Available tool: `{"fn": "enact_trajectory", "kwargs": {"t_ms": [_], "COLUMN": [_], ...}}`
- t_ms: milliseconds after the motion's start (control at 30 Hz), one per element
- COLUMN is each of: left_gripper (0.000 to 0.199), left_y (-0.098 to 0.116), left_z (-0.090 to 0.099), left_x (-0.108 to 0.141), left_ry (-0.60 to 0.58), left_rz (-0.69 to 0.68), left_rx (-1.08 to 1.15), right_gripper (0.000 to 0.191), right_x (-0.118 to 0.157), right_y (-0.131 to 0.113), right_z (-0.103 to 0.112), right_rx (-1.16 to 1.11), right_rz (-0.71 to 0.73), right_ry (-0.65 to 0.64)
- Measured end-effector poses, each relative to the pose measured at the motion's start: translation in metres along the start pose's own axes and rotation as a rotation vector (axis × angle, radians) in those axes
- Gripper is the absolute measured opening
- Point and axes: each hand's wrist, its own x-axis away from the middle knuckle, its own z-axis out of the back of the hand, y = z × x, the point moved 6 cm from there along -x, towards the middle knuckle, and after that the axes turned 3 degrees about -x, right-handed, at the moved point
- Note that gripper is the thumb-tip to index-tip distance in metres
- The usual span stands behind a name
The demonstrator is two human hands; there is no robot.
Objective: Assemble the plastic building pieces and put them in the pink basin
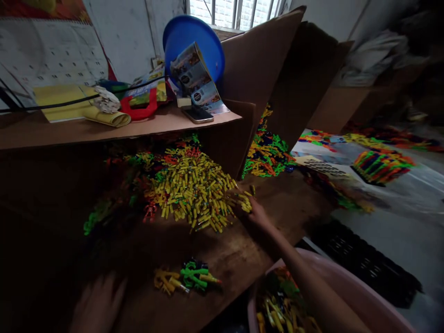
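A large heap of small yellow pieces [197,189] lies on the brown work surface [229,263]. My right hand [255,212] is at the heap's right edge, its fingers closed around several yellow pieces. At the lower left, my left hand [99,303] rests low over the surface, blurred, fingers spread, with nothing seen in it. To its right lie an orange-yellow figure [166,281] and a green figure [193,275], each beside a yellow piece.
A pink tub [333,268] with mixed pieces stands at the lower right, under my right forearm. A cardboard shelf [156,127] holds a phone [197,114]. Farther right are a black crate [367,263] and a colourful pile [265,155].
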Motion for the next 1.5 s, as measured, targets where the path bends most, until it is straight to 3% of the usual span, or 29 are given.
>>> {"fn": "enact_trajectory", "kwargs": {"t_ms": [67,133,333,533,600,833,1033,1267,1500], "left_gripper": [0.045,0.047,0.04,0.045,0.044,0.04,0.04,0.036,0.037], "left_y": [-0.017,-0.02,-0.005,-0.007,-0.009,-0.011,-0.017,-0.018,-0.011], "left_z": [-0.019,-0.025,-0.017,0.001,0.001,-0.02,-0.036,-0.031,-0.033], "left_x": [0.013,0.02,0.015,0.016,0.018,0.025,0.028,0.033,0.035], "left_ry": [-0.038,-0.009,0.063,0.367,0.4,0.307,0.273,0.277,0.305], "left_rz": [0.008,-0.004,0.016,0.07,0.075,0.044,0.052,0.02,0.009], "left_rx": [-0.016,-0.037,-0.083,-0.018,0.019,0.005,0.018,0.066,0.083], "right_gripper": [0.048,0.047,0.04,0.032,0.034,0.031,0.038,0.035,0.042], "right_x": [-0.007,-0.019,-0.047,-0.042,-0.038,-0.025,-0.005,-0.006,-0.023], "right_y": [0.001,-0.003,-0.026,-0.03,-0.032,-0.052,-0.074,-0.069,-0.066], "right_z": [-0.001,-0.007,-0.025,-0.024,-0.025,-0.043,-0.063,-0.059,-0.059], "right_rx": [-0.06,-0.097,-0.151,-0.128,-0.124,-0.096,0.105,0.264,0.211], "right_rz": [-0.035,-0.047,-0.019,-0.011,-0.014,-0.058,-0.143,-0.259,-0.32], "right_ry": [0.029,0.039,-0.015,-0.091,-0.112,-0.163,-0.128,-0.091,-0.139]}}
